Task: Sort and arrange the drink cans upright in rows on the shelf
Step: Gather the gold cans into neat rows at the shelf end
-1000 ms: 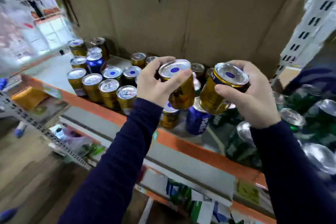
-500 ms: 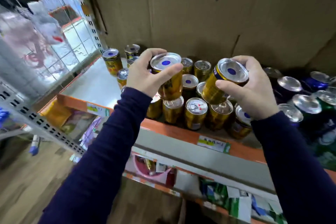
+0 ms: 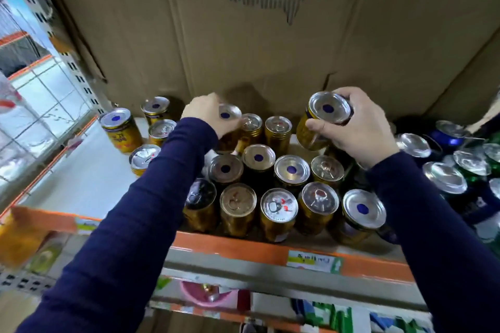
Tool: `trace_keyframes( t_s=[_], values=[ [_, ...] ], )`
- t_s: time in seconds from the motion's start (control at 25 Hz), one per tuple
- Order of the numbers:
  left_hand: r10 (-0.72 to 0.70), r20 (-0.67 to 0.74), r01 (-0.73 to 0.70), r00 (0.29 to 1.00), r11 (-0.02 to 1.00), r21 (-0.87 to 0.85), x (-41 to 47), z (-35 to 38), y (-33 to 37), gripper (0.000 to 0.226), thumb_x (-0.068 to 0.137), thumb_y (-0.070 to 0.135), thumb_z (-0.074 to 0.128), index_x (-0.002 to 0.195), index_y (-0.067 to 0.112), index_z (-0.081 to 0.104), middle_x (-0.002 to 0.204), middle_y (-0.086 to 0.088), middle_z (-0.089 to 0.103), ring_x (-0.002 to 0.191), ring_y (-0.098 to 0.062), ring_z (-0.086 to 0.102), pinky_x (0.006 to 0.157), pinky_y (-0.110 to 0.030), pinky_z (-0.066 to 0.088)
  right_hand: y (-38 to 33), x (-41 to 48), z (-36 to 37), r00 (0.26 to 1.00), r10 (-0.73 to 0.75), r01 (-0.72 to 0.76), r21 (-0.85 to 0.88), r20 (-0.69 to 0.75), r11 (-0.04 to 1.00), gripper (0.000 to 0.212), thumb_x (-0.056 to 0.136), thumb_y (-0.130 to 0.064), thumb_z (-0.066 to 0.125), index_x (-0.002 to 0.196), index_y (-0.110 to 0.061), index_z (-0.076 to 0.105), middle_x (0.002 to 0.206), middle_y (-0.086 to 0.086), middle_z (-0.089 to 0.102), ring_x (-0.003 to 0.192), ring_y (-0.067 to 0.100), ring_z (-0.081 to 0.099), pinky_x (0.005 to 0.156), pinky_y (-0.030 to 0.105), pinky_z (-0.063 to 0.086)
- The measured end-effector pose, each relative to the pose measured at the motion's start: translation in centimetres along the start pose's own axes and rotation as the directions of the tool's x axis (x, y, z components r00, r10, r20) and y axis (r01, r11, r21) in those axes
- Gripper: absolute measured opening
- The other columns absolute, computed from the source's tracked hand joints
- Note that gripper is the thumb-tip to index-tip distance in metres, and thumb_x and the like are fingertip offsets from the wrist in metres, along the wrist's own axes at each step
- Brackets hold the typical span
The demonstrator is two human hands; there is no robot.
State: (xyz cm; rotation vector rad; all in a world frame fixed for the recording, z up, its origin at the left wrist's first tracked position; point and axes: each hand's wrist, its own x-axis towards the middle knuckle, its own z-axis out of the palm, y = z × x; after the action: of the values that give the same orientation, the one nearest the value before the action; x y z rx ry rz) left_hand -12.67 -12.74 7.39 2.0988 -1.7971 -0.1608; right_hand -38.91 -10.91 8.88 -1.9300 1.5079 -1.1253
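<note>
head view: left hand [image 3: 208, 113] reaches to the back of the shelf [image 3: 243, 247], fingers curled round an upright gold can [image 3: 229, 116] beside the back row. right hand [image 3: 359, 130] grips a second gold can [image 3: 323, 121], tilted, above the block. front row [image 3: 278, 208] holds five gold cans, the next row four; a loose group [image 3: 143, 157] of four stands apart at left.

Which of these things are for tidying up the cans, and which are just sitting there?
For the job:
left hand holding one gold can
right hand holding a tilted gold can
gold rows
blue cans
green cans
shelf

Just there:
cardboard backing
price label
pink bowl below
wire mesh
</note>
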Motion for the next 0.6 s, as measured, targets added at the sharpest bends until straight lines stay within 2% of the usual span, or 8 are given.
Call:
trace_keyframes(
  t_s=[0.12,0.24,0.32,0.4,0.48,0.6],
  values=[
    [-0.033,0.196,0.032,0.980,0.999,0.009,0.9,1.2,-1.5,0.060,0.071,0.054,0.070,0.109,0.009,0.058,0.101,-0.009,0.063,0.088,-0.026,0.059,0.069,-0.030,0.047,1.0,1.7,1.2,0.995,0.019,-0.007,-0.114,0.101,0.993,0.061,0.068,-0.046,0.079,0.116,-0.022,0.051,0.106,-0.007,0.057,0.093,0.008,0.054,0.071,0.017,0.041],
    [0.035,0.360,-0.096,0.932,0.984,0.152,1.5,1.5,-1.5,0.056,0.066,0.060,0.071,0.089,0.011,0.057,0.085,-0.006,0.060,0.079,-0.025,0.056,0.064,-0.030,0.044,1.6,2.9,2.7,0.978,0.071,-0.030,-0.205,0.194,0.978,0.063,0.068,-0.045,0.079,0.119,-0.019,0.052,0.110,-0.004,0.057,0.095,0.013,0.054,0.071,0.021,0.041],
    [0.078,0.409,-0.157,0.909,0.974,0.164,1.8,1.2,-1.2,0.052,0.068,0.061,0.069,0.082,0.013,0.056,0.078,-0.004,0.058,0.073,-0.023,0.054,0.061,-0.030,0.041,2.0,3.2,3.6,0.963,0.121,-0.058,-0.251,0.242,0.966,0.064,0.067,-0.048,0.078,0.119,-0.019,0.053,0.110,-0.003,0.057,0.094,0.012,0.054,0.068,0.021,0.041],
    [0.105,0.431,-0.164,0.896,0.981,0.103,1.9,0.7,-1.5,0.051,0.079,0.061,0.058,0.081,0.011,0.057,0.077,-0.004,0.058,0.073,-0.023,0.054,0.061,-0.029,0.038,2.4,3.2,4.3,0.930,0.183,-0.088,-0.290,0.319,0.953,0.066,0.066,-0.052,0.078,0.118,-0.019,0.053,0.108,-0.004,0.056,0.091,0.011,0.052,0.063,0.017,0.038],
    [0.147,0.422,-0.176,0.895,0.984,0.030,1.7,-0.1,-2.3,0.050,0.088,0.056,0.047,0.093,0.009,0.063,0.085,-0.006,0.061,0.083,-0.024,0.056,0.068,-0.029,0.041,3.0,3.1,5.0,0.872,0.243,-0.083,-0.361,0.425,0.929,0.069,0.067,-0.059,0.073,0.119,-0.018,0.052,0.110,-0.002,0.057,0.094,0.013,0.052,0.069,0.022,0.039],
    [0.206,0.245,-0.188,0.947,0.978,-0.094,1.1,-1.8,-4.3,0.040,0.094,0.043,0.047,0.114,0.013,0.064,0.103,-0.005,0.065,0.099,-0.022,0.057,0.081,-0.027,0.042,2.7,2.7,5.8,0.832,0.326,-0.150,-0.384,0.448,0.911,0.063,0.079,-0.063,0.056,0.123,-0.018,0.053,0.118,0.003,0.059,0.100,0.016,0.053,0.079,0.027,0.038]
  ],
)
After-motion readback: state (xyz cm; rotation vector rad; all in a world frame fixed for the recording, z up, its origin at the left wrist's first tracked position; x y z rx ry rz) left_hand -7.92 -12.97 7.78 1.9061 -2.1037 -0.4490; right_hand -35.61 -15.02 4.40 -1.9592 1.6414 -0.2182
